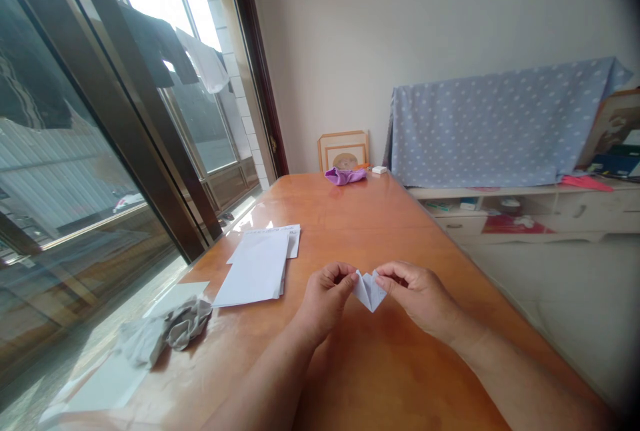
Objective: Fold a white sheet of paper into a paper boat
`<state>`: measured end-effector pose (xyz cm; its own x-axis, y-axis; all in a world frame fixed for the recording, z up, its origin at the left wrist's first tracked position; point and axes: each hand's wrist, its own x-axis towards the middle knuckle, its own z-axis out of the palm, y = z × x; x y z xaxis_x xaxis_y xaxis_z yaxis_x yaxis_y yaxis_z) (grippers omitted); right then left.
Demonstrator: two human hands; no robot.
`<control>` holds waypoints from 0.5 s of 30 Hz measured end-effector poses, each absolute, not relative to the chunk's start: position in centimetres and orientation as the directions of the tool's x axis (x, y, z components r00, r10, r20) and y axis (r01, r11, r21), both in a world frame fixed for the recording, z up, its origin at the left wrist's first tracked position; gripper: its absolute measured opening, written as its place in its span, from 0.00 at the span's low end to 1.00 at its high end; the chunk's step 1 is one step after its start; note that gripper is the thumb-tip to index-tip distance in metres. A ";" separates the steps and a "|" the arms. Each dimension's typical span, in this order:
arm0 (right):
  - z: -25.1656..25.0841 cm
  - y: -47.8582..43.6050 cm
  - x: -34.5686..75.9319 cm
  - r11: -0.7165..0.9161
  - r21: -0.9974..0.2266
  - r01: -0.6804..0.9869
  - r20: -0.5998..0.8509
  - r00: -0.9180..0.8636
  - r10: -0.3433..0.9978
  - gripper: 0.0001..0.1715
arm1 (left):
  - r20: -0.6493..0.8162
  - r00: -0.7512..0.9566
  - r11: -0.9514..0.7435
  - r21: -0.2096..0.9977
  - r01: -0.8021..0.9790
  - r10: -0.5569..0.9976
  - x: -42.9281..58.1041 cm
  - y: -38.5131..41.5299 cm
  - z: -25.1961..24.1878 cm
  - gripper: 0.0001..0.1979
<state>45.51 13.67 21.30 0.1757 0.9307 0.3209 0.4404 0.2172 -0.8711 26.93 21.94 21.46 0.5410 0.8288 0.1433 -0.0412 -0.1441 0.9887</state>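
Note:
A small piece of folded white paper (369, 291), pointed at the bottom and split into two flaps at the top, is held up above the wooden table (380, 378). My left hand (327, 298) pinches its left flap between thumb and fingers. My right hand (415, 298) pinches the right flap the same way. Left of my hands lies a stack of white paper sheets (257, 268), with a crumpled grey cloth (167, 328) nearer the table's left edge.
A purple cloth (345, 176) and a small white box (379, 169) sit at the table's far end, before a leaning picture frame (343, 151). Glass balcony doors (100, 118) run along the left side. A low white cabinet (525, 208) draped with dotted blue fabric stands to the right.

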 end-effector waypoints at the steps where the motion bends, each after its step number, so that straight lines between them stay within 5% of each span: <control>1: 21.3 13.7 45.5 0.211 -0.880 0.426 0.314 0.186 0.931 0.13 | 0.145 0.536 -0.144 0.989 -0.044 0.832 26.9 21.9 21.5 0.12; 15: 22.3 13.4 45.5 0.204 -0.942 0.267 0.275 0.266 0.924 0.12 | 0.216 0.410 -0.148 0.970 -0.191 0.886 26.4 22.1 22.6 0.09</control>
<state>45.52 13.42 22.27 0.2657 0.9239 0.2753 0.2673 0.2037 -0.9418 26.42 22.14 22.61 0.4100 0.8862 0.2157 -0.1908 -0.1479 0.9704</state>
